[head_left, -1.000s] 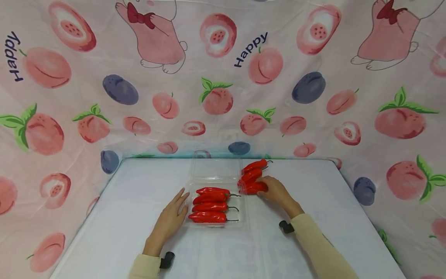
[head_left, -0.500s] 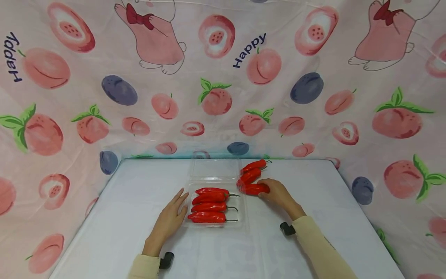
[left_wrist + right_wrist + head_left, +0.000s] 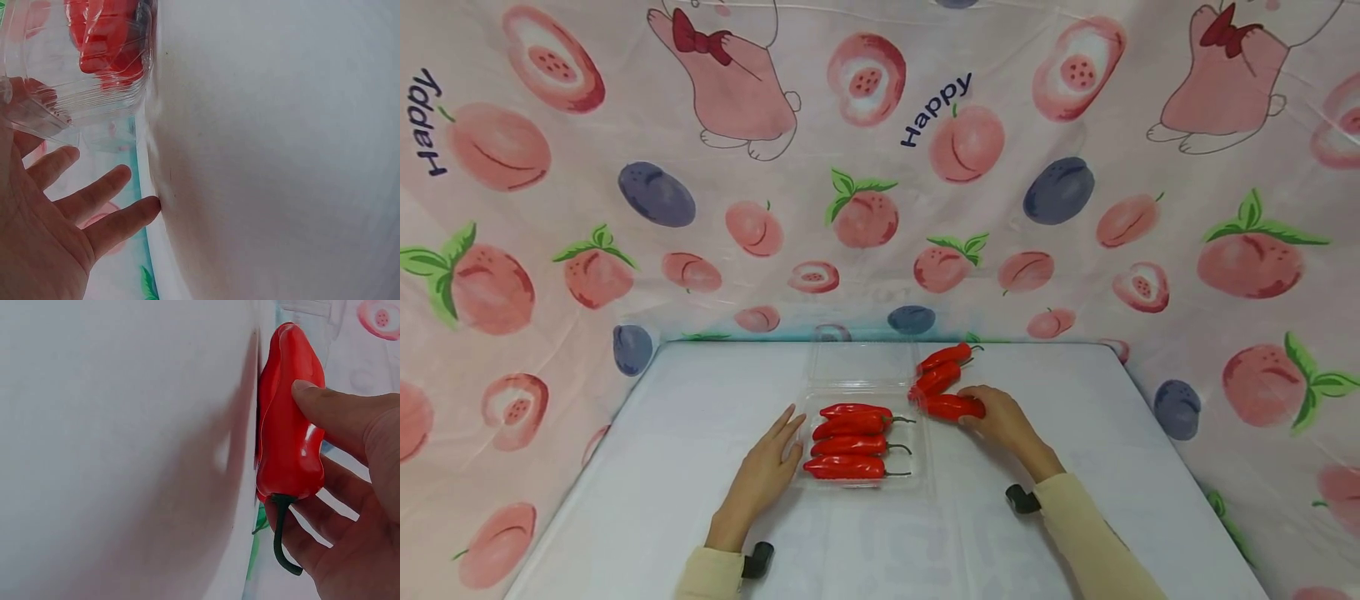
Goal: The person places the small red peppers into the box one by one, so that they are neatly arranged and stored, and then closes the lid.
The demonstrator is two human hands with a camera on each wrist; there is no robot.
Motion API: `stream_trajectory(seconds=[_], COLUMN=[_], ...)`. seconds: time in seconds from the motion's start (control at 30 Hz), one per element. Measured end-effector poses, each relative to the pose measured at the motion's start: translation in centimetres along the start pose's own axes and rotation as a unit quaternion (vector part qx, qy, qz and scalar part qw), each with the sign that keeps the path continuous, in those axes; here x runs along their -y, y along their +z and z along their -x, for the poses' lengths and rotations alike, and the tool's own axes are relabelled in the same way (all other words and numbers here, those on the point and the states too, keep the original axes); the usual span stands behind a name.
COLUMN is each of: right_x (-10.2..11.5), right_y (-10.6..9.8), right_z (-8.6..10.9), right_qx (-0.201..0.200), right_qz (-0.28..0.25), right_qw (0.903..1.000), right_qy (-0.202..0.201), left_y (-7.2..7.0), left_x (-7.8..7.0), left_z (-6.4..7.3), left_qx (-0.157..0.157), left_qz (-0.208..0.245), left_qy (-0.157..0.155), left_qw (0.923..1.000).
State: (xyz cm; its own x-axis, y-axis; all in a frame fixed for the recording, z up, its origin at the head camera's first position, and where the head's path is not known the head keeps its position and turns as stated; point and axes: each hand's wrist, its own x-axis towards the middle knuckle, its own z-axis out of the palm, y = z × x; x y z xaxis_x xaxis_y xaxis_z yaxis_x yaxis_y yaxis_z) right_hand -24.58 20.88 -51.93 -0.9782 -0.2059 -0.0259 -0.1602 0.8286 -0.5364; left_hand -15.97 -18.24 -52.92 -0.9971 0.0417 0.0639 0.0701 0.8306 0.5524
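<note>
My right hand [image 3: 1006, 419] pinches a red chili pepper [image 3: 292, 419] between thumb and fingers, its dark green stem [image 3: 281, 537] pointing back towards the palm. In the head view this pepper is close over the table, to the right of a clear plastic clamshell box [image 3: 922, 468]. Several red chili peppers [image 3: 850, 447] lie side by side in the box, stems to the right. At the box's left side is my left hand [image 3: 766, 471], fingers spread and fairly straight. The left wrist view shows its thumb [image 3: 34, 94] through the clear plastic wall [image 3: 112, 100].
Two more red chili peppers, a nearer one [image 3: 938, 379] and a farther one [image 3: 945, 357], lie beyond the right hand. The box's clear lid [image 3: 862, 363] is folded back. A fruit-print cloth [image 3: 880, 167] hangs behind the white table [image 3: 700, 400].
My right hand has drawn the pinched pepper slightly to the right, away from the pepper behind it. The left hand has stayed beside the box.
</note>
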Motion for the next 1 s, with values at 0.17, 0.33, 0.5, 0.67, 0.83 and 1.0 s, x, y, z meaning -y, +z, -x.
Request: stream_trajectory(seconds=[0.17, 0.33, 0.5, 0.67, 0.83, 1.0], right_x=[0.2, 0.1, -0.2, 0.0, 0.5, 0.8], right_y=[-0.7, -0.8, -0.5, -0.5, -0.9, -1.3], right_z=[0.7, 1.2, 1.7, 2.2, 2.6, 2.9], right_qx=[-0.011, -0.025, -0.034, -0.044, -0.052, -0.054], right_qz=[-0.004, -0.004, -0.001, 0.014, 0.023, 0.027], right_qw=[0.9999, 0.9994, 0.9990, 0.9982, 0.9973, 0.9972], right_qy=[-0.009, -0.023, -0.028, -0.037, -0.046, -0.045], left_y=[-0.1, 0.0, 0.1, 0.1, 0.2, 0.2], left_x=[0.0, 0.0, 0.0, 0.0, 0.1, 0.2], left_z=[-0.1, -0.1, -0.1, -0.1, 0.0, -0.1], left_qx=[0.001, -0.003, 0.001, 0.003, 0.000, 0.001], left_qz=[0.002, -0.001, -0.001, -0.002, -0.004, -0.008], left_qy=[-0.003, -0.002, -0.003, -0.004, -0.002, 0.003], left_qw=[1.0000, 1.0000, 1.0000, 1.0000, 1.0000, 1.0000])
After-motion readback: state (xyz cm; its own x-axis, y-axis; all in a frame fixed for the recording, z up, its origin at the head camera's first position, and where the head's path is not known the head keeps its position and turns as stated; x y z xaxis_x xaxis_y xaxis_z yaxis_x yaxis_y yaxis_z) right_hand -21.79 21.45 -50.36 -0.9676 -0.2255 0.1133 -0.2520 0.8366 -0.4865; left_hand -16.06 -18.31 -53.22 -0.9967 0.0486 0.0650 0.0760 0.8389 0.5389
